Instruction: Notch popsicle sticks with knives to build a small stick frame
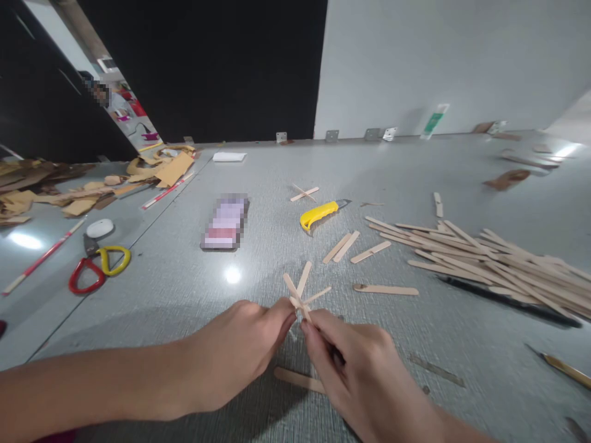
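Wooden craft sticks (303, 284), joined in a small crossed, star-like shape, stand up between my two hands. My left hand (252, 335) is closed, pinching the shape at its lower left. From the lower right, my right hand (360, 363) pinches one of its sticks between thumb and finger. The point where the sticks cross is partly hidden by my fingertips. Under my hands lies a loose craft stick (295, 379), partly covered by my right hand. Beyond them are short cut stick pieces (340, 247) and a yellow utility knife (319, 215).
A pile of craft sticks (498, 264) lies at right over a black pen-like tool (508, 301). A craft knife (566, 369) is at the right edge. Scissors (99, 266), a phone (226, 221) and cardboard scraps (92, 194) lie left. A person (111, 98) is far back.
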